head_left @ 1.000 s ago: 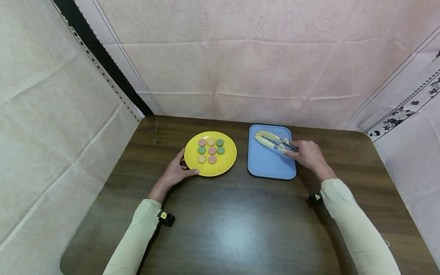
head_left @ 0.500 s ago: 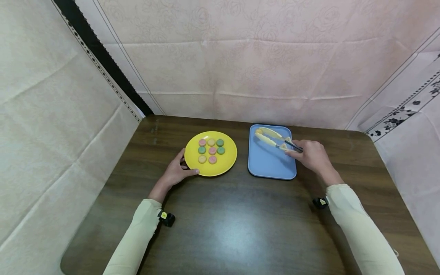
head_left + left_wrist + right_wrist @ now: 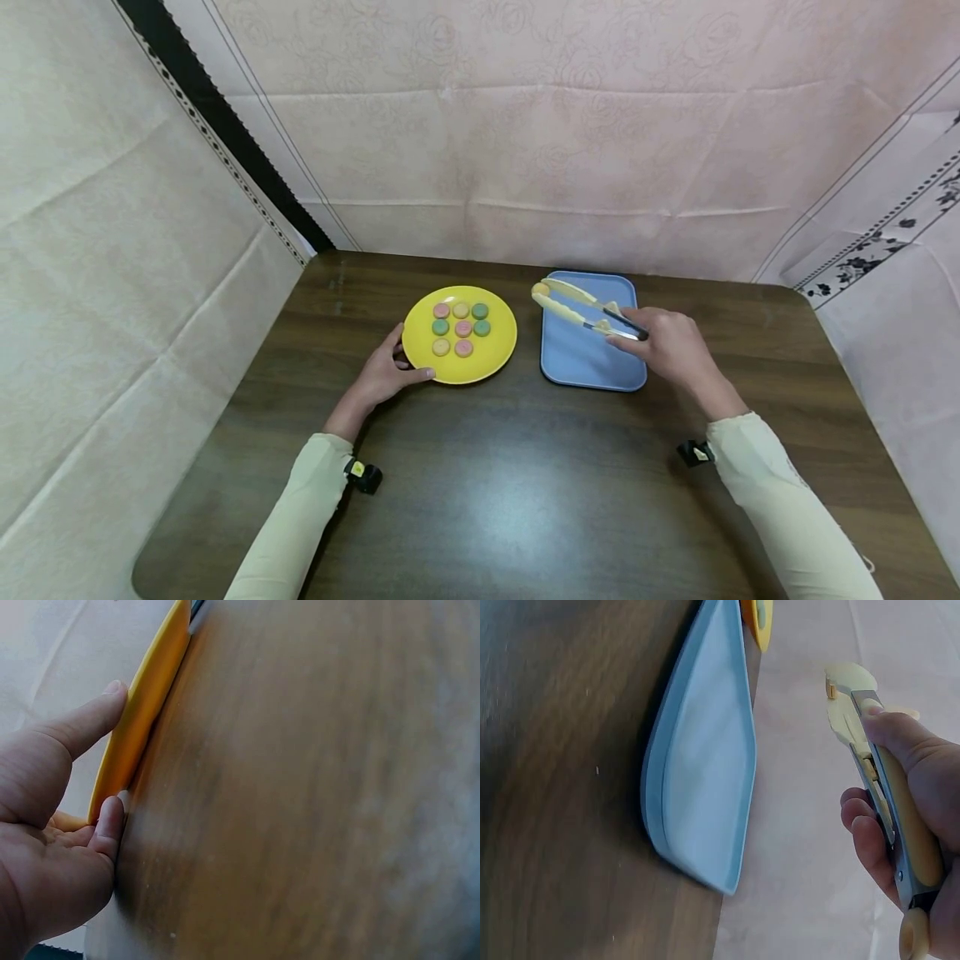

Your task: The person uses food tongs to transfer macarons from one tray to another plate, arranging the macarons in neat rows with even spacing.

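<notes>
My left hand (image 3: 381, 377) holds the yellow plate (image 3: 495, 354) by its left rim. In the left wrist view the thumb (image 3: 94, 720) lies against the plate's edge, other fingers curled at its lower side. Several pink, green and cream macarons (image 3: 463, 329) sit in rows on the plate. My right hand (image 3: 667, 346) grips a pair of tongs (image 3: 564, 312) with cream tips and metal arms. Between the tips is a pale yellow macaron (image 3: 541, 289), raised over the left edge of the blue tray (image 3: 592, 367). No other macaron shows on the tray.
Plate and tray stand side by side near the far edge of a dark wooden table (image 3: 420, 500), with a narrow strip of wood between them. A pale patterned cloth (image 3: 525, 167) hangs behind the table and at both sides.
The right hand has lifted the tongs with the macaron and moved them left, from over the tray to its left edge. The left hand and plate have stayed put.
</notes>
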`<action>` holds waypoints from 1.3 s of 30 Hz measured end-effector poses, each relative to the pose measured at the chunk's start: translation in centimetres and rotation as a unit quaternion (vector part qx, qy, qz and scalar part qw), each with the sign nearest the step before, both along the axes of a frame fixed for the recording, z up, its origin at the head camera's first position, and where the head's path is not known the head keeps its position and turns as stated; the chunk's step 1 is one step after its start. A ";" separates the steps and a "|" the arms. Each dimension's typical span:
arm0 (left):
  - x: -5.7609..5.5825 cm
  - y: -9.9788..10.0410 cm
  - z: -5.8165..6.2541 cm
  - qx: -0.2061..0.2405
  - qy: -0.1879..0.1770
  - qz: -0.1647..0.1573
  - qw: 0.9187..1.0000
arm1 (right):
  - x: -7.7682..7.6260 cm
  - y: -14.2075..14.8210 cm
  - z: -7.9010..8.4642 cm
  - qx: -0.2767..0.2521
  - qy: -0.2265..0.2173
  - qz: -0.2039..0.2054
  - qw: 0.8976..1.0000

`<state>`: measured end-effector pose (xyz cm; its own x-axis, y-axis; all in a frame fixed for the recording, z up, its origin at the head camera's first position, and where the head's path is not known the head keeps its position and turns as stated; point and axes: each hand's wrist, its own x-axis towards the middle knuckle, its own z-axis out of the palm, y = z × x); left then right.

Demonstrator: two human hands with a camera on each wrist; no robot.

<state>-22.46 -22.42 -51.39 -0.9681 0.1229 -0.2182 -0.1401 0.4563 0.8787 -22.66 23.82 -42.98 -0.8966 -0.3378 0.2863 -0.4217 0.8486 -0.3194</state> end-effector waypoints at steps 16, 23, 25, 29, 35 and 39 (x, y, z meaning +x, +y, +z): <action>-0.2 -0.1 -0.2 -0.001 -0.002 -0.001 1.000 | 0.8 -3.2 -1.1 -0.006 -0.015 0.058 0.998; -0.2 -0.1 -0.2 0.001 -0.005 0.000 1.000 | 0.8 -4.7 -1.8 0.010 0.001 0.096 0.995; -0.2 -0.1 -0.2 0.000 -0.004 -0.001 1.000 | 0.8 -5.1 -2.1 0.013 -0.001 0.103 0.995; -0.2 -0.1 -0.2 0.004 0.001 -0.002 1.000 | 0.8 -5.8 -2.4 0.024 -0.006 0.111 0.993; -0.2 -0.1 -0.3 0.016 0.009 -0.004 1.000 | 0.9 -6.5 -2.5 0.039 -0.023 0.117 0.992; -0.2 -0.2 -0.4 0.018 0.009 -0.004 1.000 | 0.8 -6.9 -2.4 0.042 -0.030 0.121 0.991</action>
